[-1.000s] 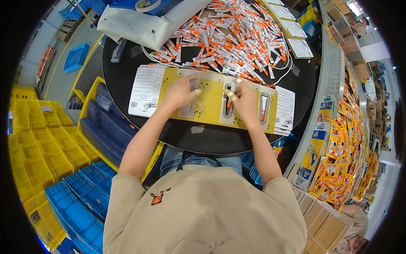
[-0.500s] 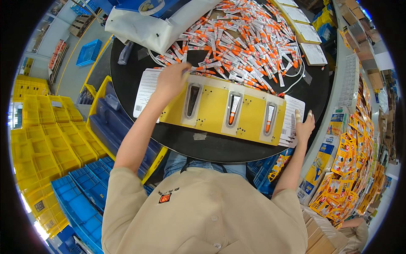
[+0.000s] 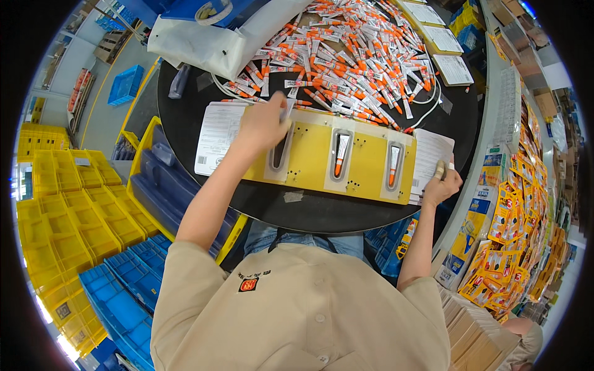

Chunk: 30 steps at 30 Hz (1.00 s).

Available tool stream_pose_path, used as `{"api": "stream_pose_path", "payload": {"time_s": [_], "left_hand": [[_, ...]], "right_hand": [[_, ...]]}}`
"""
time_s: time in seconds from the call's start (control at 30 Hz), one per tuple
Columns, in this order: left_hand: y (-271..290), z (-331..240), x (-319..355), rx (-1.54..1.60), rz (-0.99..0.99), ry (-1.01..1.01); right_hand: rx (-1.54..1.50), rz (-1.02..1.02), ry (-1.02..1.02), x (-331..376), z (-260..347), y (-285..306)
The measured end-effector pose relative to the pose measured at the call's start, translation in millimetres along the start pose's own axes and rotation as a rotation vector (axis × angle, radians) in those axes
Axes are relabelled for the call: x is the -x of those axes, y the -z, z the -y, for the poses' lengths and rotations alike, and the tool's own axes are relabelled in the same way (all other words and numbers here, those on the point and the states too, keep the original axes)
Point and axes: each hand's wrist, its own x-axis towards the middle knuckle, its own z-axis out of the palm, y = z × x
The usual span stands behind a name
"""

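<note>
A yellow fixture board (image 3: 309,148) lies across the near side of the round black table, with three clear blister trays set in it. The middle tray holds an orange-capped white tube (image 3: 341,154), and the right tray holds another tube (image 3: 394,166). My left hand (image 3: 265,123) is over the left tray (image 3: 279,154), fingers pinched on a pale, blurred small tube (image 3: 287,110); the visible lower part of that tray looks dark. At the board's right end my right hand (image 3: 443,185), with wrapped fingertips, grips the edge of a white printed card (image 3: 431,154).
Behind the board spreads a heap of orange-capped tubes (image 3: 352,68), with a white cable around it. More printed cards (image 3: 218,136) lie at the left. Yellow crates (image 3: 74,185) and blue crates (image 3: 124,284) stand left; packaged goods (image 3: 504,229) are piled right.
My left hand has moved right and slightly down, from the board's upper left corner to over the left tray. My right hand's fingers have curled in on the card's edge.
</note>
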Motion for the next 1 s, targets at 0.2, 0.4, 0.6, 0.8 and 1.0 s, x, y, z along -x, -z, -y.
{"api": "stream_pose_path", "payload": {"time_s": [0.2,0.4,0.6,0.8,1.0], "left_hand": [[-14.1,19.3,50.9,-0.062,0.062,-0.056],[30.4,114.5,51.1,-0.194,-0.258,0.233],[56.7,126.7,44.2,-0.513,0.092,0.297],[106.3,78.4,77.4,-0.179,-0.202,0.053],[15.4,43.6,75.3,-0.088,-0.138,0.056]], "right_hand": [[-0.144,-0.135,0.022,-14.4,90.3,74.6],[-0.379,0.247,-0.087,50.7,186.9,49.6],[-0.371,0.375,-0.172,102.2,203.9,-10.9],[-0.584,0.408,-0.045,61.6,151.5,19.5],[0.332,0.563,0.217,74.8,129.0,23.9]]}}
